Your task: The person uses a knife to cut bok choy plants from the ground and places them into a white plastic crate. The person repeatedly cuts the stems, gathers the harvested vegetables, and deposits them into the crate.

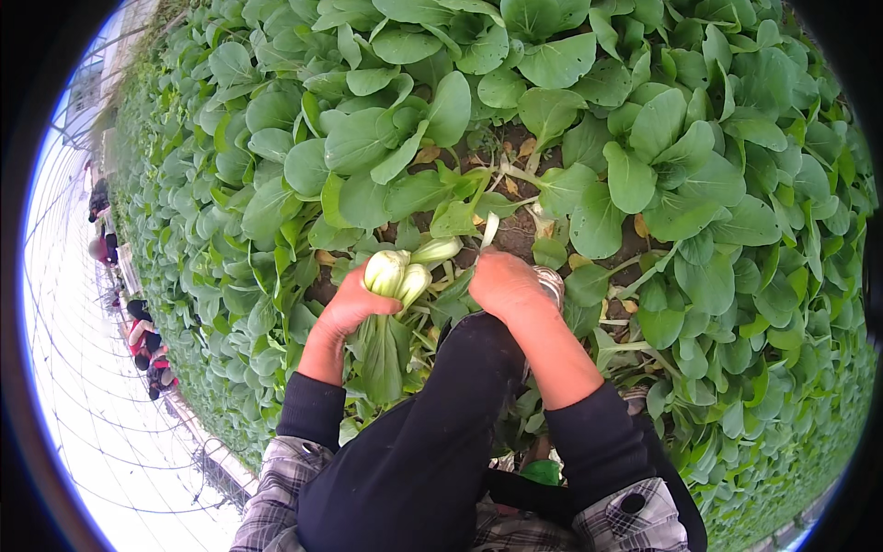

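My left hand [348, 300] grips a small bunch of bok choy [385, 272]. Its pale, rounded bases face up and away from me, and green leaves [383, 362] hang below the fist. To the right, beyond my raised knee, my right hand [507, 283] is closed with its back to the camera. A pale leaf stalk [490, 230] juts from the far side of this fist; whatever else the fingers cover is hidden. Loose pale stalks and leaves [452, 286] lie low between the two hands.
Dense bok choy plants [662, 152] surround me. Brown soil [516, 231] with yellowed leaves shows just ahead. My dark-trousered knee [483, 345] rises between my arms, with a shoe [550, 281] beside the right wrist. Several people [141, 338] are at the bed's far left edge, under a framed cover.
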`<state>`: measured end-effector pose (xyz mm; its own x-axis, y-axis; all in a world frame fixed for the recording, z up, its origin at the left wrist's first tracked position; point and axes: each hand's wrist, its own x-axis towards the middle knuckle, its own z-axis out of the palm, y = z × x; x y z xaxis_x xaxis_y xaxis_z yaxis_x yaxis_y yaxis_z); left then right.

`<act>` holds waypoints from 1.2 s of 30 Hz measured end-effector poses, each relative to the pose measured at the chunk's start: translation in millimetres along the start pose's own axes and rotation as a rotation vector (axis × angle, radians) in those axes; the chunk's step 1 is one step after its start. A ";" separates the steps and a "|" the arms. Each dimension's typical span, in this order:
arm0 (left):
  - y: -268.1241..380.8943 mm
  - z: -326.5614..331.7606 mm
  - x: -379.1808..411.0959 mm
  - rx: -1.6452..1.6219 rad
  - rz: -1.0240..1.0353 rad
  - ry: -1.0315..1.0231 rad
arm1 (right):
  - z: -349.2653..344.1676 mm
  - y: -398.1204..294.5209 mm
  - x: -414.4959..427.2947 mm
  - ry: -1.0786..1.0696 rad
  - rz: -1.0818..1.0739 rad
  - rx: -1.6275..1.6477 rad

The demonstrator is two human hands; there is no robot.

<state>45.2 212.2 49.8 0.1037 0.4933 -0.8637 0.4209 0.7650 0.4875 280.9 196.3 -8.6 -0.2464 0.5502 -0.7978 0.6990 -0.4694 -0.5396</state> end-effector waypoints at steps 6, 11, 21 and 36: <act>26.8 15.6 -24.5 -0.220 0.015 -0.134 | 25.8 23.2 -19.1 0.065 -0.151 1.384; 35.9 38.6 -18.0 -0.187 0.127 -0.151 | 5.6 29.3 -42.9 0.139 -0.316 1.656; 104.2 71.4 -44.4 -0.434 0.299 -0.408 | -33.0 62.1 -81.3 0.525 -0.252 1.307; 86.5 137.9 -24.2 -0.236 0.315 -0.293 | -10.6 41.5 -115.5 0.607 -0.403 1.455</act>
<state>203.4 209.4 95.1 0.4565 0.6044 -0.6529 0.1164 0.6869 0.7173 345.5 120.5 63.9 0.2867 0.8028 -0.5229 -0.6184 -0.2618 -0.7410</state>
